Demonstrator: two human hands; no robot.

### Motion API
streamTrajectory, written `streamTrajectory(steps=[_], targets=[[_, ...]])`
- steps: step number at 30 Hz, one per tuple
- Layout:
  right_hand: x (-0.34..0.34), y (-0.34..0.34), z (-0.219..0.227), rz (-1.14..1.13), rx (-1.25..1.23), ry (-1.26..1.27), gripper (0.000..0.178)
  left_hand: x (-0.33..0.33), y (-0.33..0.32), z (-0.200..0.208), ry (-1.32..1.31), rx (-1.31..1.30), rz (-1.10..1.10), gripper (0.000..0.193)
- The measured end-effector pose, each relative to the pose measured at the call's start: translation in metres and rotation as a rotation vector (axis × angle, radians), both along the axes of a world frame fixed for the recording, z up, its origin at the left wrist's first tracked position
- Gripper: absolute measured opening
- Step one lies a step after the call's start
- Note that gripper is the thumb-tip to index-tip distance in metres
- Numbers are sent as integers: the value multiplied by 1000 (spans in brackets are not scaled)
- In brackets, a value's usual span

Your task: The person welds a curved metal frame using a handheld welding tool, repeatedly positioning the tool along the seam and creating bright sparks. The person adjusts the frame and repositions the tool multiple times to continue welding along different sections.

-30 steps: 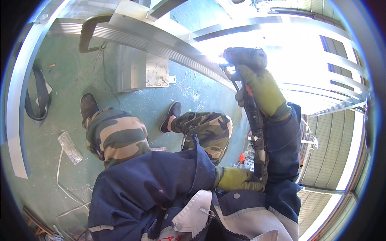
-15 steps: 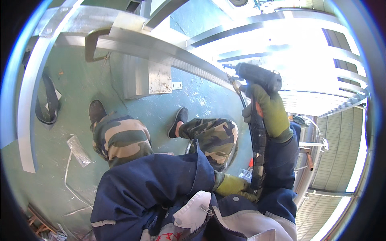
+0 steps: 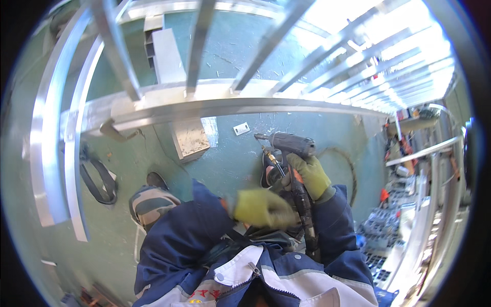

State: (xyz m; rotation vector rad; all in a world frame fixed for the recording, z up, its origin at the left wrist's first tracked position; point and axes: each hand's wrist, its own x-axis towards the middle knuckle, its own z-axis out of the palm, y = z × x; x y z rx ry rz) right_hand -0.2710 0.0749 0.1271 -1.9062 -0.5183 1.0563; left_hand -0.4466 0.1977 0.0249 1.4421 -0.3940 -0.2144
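Observation:
My right hand (image 3: 313,178), in a yellow-green glove, is closed round the grip of a black pistol-shaped air tool (image 3: 294,143). The tool's narrow metal nose points left. A brass fitting (image 3: 271,157) sits below the nose. From the grip a long black section (image 3: 306,217) runs down toward my jacket. My left hand (image 3: 263,209), gloved in the same colour, is in front of my body just left of that section. Motion blurs its fingers, and I cannot tell whether they touch the tool.
A metal frame rail (image 3: 235,105) with several slanted bars crosses ahead. A C-shaped clamp (image 3: 115,130) hangs at its left end. Beneath it are a box-shaped metal profile (image 3: 190,140) and a small white plate (image 3: 241,128). Racks with parts (image 3: 383,225) stand at right.
The view has shifted, and more of the barred frame shows ahead. The air tool and right hand now appear lower and further left. My left hand has moved up from the tool's lower end.

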Motion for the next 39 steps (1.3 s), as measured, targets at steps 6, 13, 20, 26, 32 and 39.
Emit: streamTrajectory(steps=[6, 13, 20, 26, 32, 39], targets=[[41, -12, -63, -60, -40, 314, 36, 46, 59, 1, 72, -146, 862, 33], [77, 1, -109, 64, -161, 359, 44, 132, 94, -13, -212, 285, 1307, 49], [118, -7, -113, 153, -169, 354, 45, 204, 122, -13, -187, 564, 1256, 53], [149, -19, -124, 151, -171, 336, 45, 217, 135, -14, -141, 738, 1198, 25], [151, -27, -118, 103, -128, 394, 43, 216, 135, -24, -131, 625, 1272, 14], [147, -28, -113, 77, -96, 405, 43, 216, 136, -29, -144, 634, 1262, 12]])
